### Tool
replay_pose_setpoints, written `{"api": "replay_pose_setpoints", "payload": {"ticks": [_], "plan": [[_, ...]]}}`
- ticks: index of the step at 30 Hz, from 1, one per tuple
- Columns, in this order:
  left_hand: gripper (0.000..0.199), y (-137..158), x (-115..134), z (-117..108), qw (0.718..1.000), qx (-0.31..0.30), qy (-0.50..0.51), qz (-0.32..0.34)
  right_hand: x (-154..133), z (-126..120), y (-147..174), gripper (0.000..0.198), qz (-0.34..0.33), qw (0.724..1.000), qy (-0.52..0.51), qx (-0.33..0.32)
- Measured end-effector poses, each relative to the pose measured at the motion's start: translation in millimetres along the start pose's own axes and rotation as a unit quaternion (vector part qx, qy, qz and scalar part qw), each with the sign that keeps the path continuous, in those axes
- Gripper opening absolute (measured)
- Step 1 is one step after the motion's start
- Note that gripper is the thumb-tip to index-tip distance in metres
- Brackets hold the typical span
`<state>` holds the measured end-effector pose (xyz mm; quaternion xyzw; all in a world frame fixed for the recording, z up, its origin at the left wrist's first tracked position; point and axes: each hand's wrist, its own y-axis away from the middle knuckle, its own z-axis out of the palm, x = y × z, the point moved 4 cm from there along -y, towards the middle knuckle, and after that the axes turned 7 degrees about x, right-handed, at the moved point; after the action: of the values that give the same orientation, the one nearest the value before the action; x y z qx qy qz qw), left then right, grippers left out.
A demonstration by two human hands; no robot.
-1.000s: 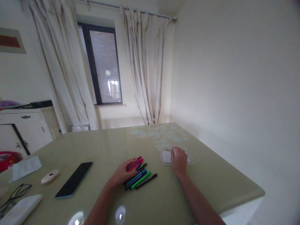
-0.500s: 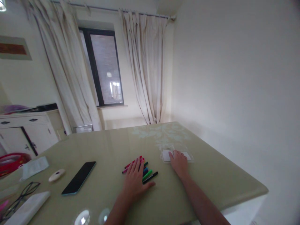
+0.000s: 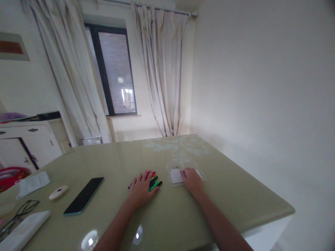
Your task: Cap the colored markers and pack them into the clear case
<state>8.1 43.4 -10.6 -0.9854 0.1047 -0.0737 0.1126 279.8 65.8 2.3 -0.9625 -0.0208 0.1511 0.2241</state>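
Observation:
My left hand [image 3: 141, 190] lies with fingers spread over a bunch of coloured felt-tip pens [image 3: 155, 184] on the table. Pink, green, blue and black ends poke out around the fingers; the rest of the pens is hidden under the palm. Over to the right, my right hand [image 3: 192, 180] rests on a clear plastic case [image 3: 171, 182] that lies open, with white paper [image 3: 176, 176] inside it. The right fingers are slightly bent and lie on the paper and case without wrapping round them.
Left of the pens lie a black phone [image 3: 84, 196], a small white oval object [image 3: 58, 192], glasses [image 3: 19, 214], a white slab-like object [image 3: 27, 230] and a pale cloth or mask [image 3: 34, 184]. The table's right edge [image 3: 251, 176] runs close to the wall.
The plastic case has slid left with my right hand. My left hand has moved further over the pens, which are now bunched closer and shifted left. The view has tilted slightly.

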Motion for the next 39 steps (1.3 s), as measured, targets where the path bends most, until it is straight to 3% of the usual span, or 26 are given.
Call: {"api": "replay_pose_setpoints", "payload": {"ticks": [7, 14, 18, 23, 27, 34, 39], "plan": [[0.093, 1.4, -38.7, -7.6, 1.000, -0.017, 0.011, -0.015, -37.8, 8.2, 13.1, 0.029, -0.052, 0.997, -0.046, -0.024], [0.098, -12.2, -36.0, -3.7, 0.998, -0.035, 0.010, -0.046, -58.3, 10.1, 23.5, 0.031, -0.069, 0.996, -0.040, -0.039], [0.094, -12.4, -33.0, -0.9, 0.998, -0.008, 0.006, -0.064, -58.9, 7.0, 23.8, 0.034, -0.063, 0.997, -0.008, -0.034], [0.077, -4.3, -25.2, -10.1, 0.996, 0.090, 0.020, 0.010, -57.5, 4.5, 21.0, 0.037, -0.030, 0.998, 0.031, -0.035], [0.050, 1.8, -15.8, -18.3, 0.989, 0.111, 0.048, 0.082, -54.8, 2.1, 19.8, 0.035, -0.015, 0.998, 0.045, -0.035], [0.021, 2.0, -10.2, -16.8, 0.987, 0.099, 0.109, 0.066, -50.5, 2.0, 20.9, 0.028, -0.012, 0.999, 0.020, -0.029], [0.019, -0.5, -10.3, -22.5, 0.984, 0.120, 0.126, 0.037, -48.8, 1.7, 20.0, 0.026, -0.009, 0.999, 0.007, -0.033]]}}
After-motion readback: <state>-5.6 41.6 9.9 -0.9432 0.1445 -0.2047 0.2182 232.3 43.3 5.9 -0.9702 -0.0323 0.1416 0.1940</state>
